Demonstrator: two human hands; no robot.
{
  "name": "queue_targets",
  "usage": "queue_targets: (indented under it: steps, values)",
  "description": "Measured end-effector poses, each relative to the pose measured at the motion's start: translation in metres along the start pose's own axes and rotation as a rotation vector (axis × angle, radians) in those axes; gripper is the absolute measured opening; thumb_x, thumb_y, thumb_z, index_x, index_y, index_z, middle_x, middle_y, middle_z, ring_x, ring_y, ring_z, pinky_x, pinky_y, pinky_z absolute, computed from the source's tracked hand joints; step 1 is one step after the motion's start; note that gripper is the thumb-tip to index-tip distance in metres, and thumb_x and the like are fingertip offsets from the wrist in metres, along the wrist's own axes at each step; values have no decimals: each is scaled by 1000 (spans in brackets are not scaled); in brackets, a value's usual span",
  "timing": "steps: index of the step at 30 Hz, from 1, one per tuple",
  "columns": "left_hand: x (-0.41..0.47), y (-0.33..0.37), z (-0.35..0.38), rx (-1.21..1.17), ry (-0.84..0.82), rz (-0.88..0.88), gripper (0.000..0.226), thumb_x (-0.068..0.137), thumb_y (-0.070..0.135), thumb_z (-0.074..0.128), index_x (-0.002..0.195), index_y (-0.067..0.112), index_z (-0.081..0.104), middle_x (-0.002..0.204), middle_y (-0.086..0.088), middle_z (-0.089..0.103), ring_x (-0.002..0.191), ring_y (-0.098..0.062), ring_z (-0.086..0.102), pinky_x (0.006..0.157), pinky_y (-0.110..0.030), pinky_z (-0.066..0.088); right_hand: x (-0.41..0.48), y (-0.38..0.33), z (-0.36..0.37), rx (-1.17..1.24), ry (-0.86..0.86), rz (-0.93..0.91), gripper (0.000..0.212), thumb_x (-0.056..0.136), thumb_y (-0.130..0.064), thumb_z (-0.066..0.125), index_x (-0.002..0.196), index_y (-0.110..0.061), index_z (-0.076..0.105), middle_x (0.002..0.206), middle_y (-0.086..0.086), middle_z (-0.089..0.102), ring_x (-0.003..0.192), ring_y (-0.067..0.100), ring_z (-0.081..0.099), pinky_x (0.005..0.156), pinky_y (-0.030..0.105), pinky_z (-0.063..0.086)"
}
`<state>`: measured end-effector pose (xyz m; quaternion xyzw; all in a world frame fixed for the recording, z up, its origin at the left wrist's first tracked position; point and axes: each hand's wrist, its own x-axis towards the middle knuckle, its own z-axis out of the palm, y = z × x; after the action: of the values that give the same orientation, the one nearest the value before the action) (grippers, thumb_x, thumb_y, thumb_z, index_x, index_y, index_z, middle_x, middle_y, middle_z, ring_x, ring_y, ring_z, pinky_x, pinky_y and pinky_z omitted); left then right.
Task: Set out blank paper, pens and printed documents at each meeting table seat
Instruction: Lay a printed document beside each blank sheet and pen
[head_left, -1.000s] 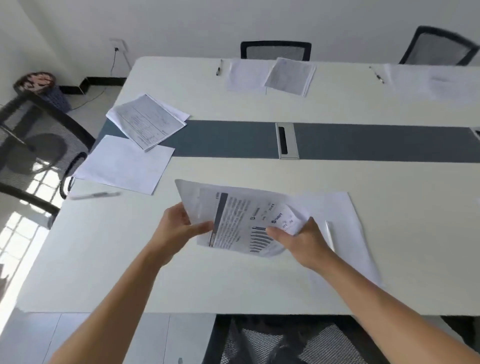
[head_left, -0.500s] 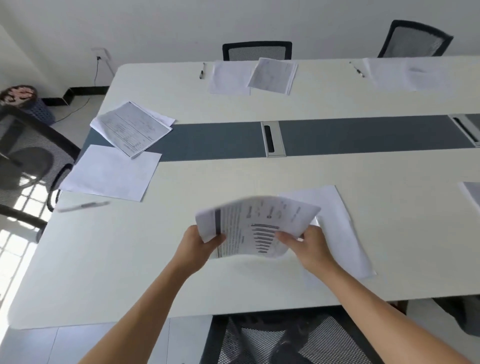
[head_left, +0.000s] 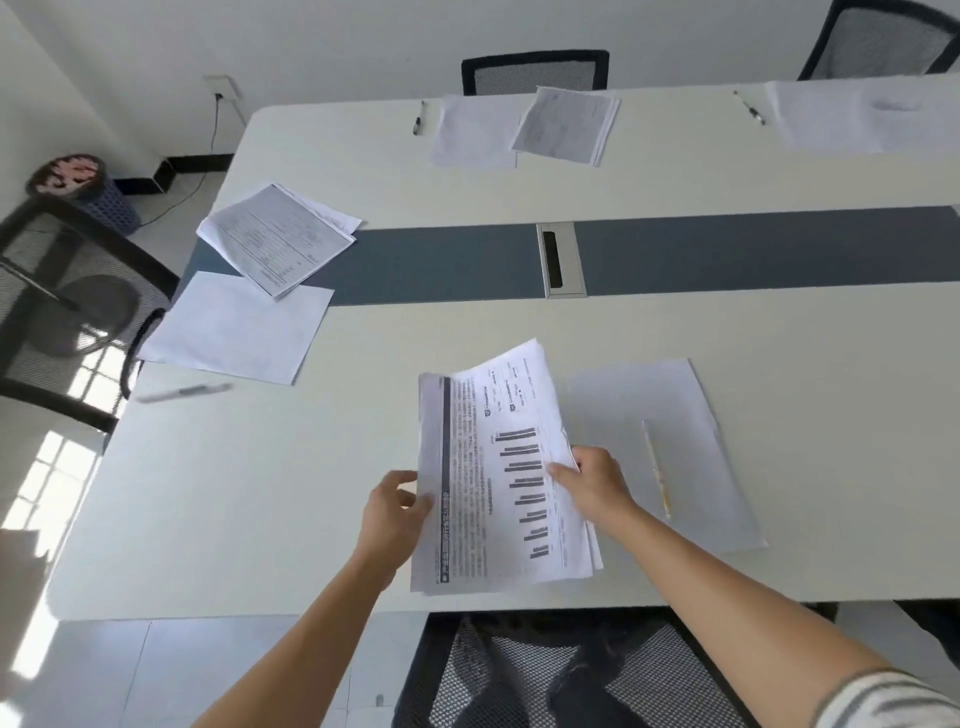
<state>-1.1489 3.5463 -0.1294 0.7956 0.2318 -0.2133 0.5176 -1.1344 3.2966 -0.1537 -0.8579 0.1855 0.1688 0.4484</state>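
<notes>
Left hand (head_left: 395, 512) is pinching the left edge of the printed document (head_left: 498, 478), thumb on top. Right hand (head_left: 592, 480) is pinching the right edge likewise. The stack is sitting at lower centre, near the table's (head_left: 311, 493) front edge. It is probably being squared to go beside the blank paper (head_left: 675, 441) and pen (head_left: 657, 470) at centre right. Fingers underneath are staying hidden, the print is reading as blur, and the frame is cutting off the upper-right sheets.
</notes>
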Motion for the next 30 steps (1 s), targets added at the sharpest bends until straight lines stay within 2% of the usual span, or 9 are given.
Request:
queue_targets:
  steps: [4,8,9,11,14,17,20,25,30]
  values:
    - [-11,-22,10,362,90,67,39,90,22,60,128,16,51,114,-6,63,97,-21,62,83,-37,52,21,14,11,-77,-67,101,34,89,-25,62,60,-16,47,63,-1,52,68,23,51,60,29,35]
    - [-25,-41,31,738,-69,274,44,89,34,59,131,23,50,136,0,47,122,-19,48,99,-33,44,22,23,13,-217,-105,110,41,91,-37,60,59,-19,41,59,-5,44,70,25,49,56,30,32]
    - [-26,-44,38,820,-99,308,48,89,37,59,134,24,47,142,0,41,128,-19,42,104,-33,40,20,25,8,-271,-91,87,34,90,-42,59,66,-19,51,65,-5,53,73,26,55,57,29,35]
    - [-27,-49,52,970,-151,355,56,88,41,59,139,28,40,154,-2,26,141,-21,26,113,-36,28,15,36,-8,-379,26,21,28,90,-45,58,99,-20,66,91,-5,68,92,24,64,70,30,46]
    - [-25,-55,73,1127,-231,398,70,87,45,59,146,32,25,162,-4,3,149,-26,2,120,-42,10,7,67,-44,-512,185,-97,38,91,-38,59,124,-20,59,120,0,63,118,22,52,80,35,50]
    - [-20,-60,87,1191,-263,391,80,86,45,60,150,34,13,162,-5,-10,149,-29,-11,120,-49,0,4,101,-73,-689,77,-2,64,86,-44,64,142,-25,42,152,8,34,143,29,25,99,43,43]
    - [-12,-60,94,1191,-236,400,83,85,47,61,150,35,11,162,-4,-12,148,-29,-12,119,-52,1,-1,123,-83,-736,-61,95,79,82,-53,64,149,-32,28,162,9,9,150,31,4,107,48,37]
    - [-4,-55,98,1128,-194,414,71,88,45,59,148,33,24,162,-5,0,149,-29,-4,118,-51,10,-8,129,-71,-745,-35,91,78,82,-55,62,148,-35,25,163,9,3,149,32,2,108,49,36]
    - [4,-49,101,1136,-185,418,72,88,47,58,148,33,22,162,-4,0,149,-28,-4,119,-49,10,-15,123,-61,-711,-33,115,78,82,-54,62,147,-33,25,163,11,3,149,33,1,109,50,34]
